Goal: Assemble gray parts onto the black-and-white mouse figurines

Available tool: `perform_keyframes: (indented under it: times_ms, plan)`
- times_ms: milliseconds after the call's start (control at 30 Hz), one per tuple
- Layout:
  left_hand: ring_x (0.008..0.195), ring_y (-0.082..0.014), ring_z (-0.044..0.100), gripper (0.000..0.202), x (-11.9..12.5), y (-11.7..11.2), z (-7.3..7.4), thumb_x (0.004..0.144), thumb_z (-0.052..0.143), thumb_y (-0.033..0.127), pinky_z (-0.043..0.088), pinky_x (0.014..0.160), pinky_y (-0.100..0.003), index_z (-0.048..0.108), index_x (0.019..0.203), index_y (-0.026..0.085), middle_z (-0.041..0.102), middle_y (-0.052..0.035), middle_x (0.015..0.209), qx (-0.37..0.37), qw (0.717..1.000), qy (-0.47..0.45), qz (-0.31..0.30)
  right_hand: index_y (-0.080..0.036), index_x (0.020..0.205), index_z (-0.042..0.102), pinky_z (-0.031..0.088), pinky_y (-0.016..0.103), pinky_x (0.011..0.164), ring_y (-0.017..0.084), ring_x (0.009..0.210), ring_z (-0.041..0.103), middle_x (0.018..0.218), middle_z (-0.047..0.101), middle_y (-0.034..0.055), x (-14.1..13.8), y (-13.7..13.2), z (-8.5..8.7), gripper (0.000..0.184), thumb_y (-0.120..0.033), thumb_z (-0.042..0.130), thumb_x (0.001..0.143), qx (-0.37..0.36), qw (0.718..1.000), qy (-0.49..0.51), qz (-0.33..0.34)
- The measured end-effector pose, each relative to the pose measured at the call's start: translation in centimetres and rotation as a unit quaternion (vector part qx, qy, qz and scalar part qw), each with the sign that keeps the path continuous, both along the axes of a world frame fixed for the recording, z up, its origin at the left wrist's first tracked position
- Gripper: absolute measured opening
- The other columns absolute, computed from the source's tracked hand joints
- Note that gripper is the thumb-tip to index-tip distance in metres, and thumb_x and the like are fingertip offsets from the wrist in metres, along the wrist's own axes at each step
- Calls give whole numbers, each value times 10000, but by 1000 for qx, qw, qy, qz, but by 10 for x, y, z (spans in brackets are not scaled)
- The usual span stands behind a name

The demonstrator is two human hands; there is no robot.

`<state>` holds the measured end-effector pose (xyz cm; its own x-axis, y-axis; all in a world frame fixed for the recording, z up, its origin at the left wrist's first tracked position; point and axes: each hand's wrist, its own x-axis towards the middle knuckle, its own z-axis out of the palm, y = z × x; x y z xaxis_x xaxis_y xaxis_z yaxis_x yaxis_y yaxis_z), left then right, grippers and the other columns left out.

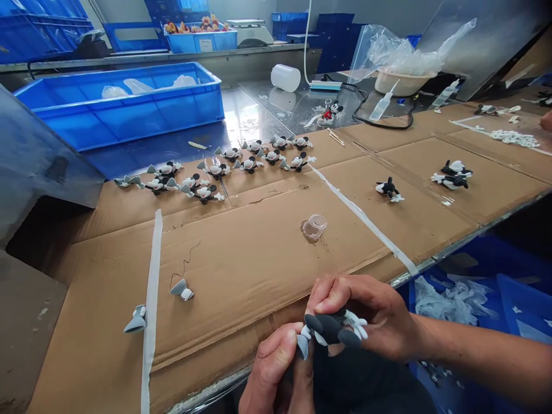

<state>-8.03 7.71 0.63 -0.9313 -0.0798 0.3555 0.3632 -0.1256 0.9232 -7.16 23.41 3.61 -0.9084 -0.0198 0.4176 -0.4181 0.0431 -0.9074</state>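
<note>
Left hand (269,368): thumb and fingertips pinched on a grey cone (302,346), lower centre of frame. Right hand (379,313): thumb and fingers closed round a black-and-white figure (330,329), just right of the cone, white glove poking out to the right. Cone's white end is up against the figure's side; can't tell if joined. Both are held off the cardboard (259,253), at its near edge.

Step in hand looks like fitting cone to figure. Next move seems to call for lining up the white end and pressing, right hand steady, left doing the pushing; a skewed angle could leave it crooked.

Outward: clear cup (314,226) near frame centre, damp-looking patch around its base. Two loose cones lower left, one (183,290) right of the left tape strip (150,310), the other (137,320) just left of it. Cluster of similar figures (217,169), upper left to centre, many with cones visible. More figures (389,188) right of the other tape strip (362,215). Blue bin (129,109) upper left, nozzle bottle (383,106) upper right.
</note>
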Motion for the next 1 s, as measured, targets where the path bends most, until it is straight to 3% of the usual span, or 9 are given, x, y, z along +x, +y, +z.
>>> perform_keyframes:
  times_ms: [433, 633, 767, 1000]
  plan:
    - [870, -108, 753, 139, -1, -2, -5, 918, 790, 215, 587, 867, -162, 750, 1051, 222, 793, 24, 989, 18, 1000, 12, -19, -188, 1112, 715, 606, 242, 772, 144, 860, 731, 947, 754, 86, -1, -2, 0, 243, -174, 820, 894, -8, 1000, -3, -11]
    - [838, -108, 751, 85, -1, 0, -5, 949, 756, 253, 591, 826, -162, 738, 1020, 210, 789, 20, 969, -12, 1000, 23, 6, -199, 1136, 714, 607, 235, 791, 138, 884, 735, 970, 751, 75, 0, -2, -1, 312, -100, 829, 864, -27, 1000, -8, -5]
    - [867, -122, 754, 98, 0, 0, -6, 942, 760, 228, 593, 840, -173, 743, 1036, 210, 789, 7, 991, 6, 1000, 20, -5, -197, 1123, 714, 601, 223, 801, 130, 897, 733, 981, 752, 71, 0, -2, 0, 342, -62, 841, 835, -28, 1000, -12, -3]
    - [832, -120, 751, 95, 0, 3, -5, 948, 759, 279, 595, 801, -170, 740, 1015, 214, 790, 5, 966, 3, 1000, 17, 8, -188, 1108, 714, 604, 230, 793, 140, 893, 739, 972, 752, 85, 0, -2, 1, 271, -126, 832, 873, -31, 999, -13, -5]
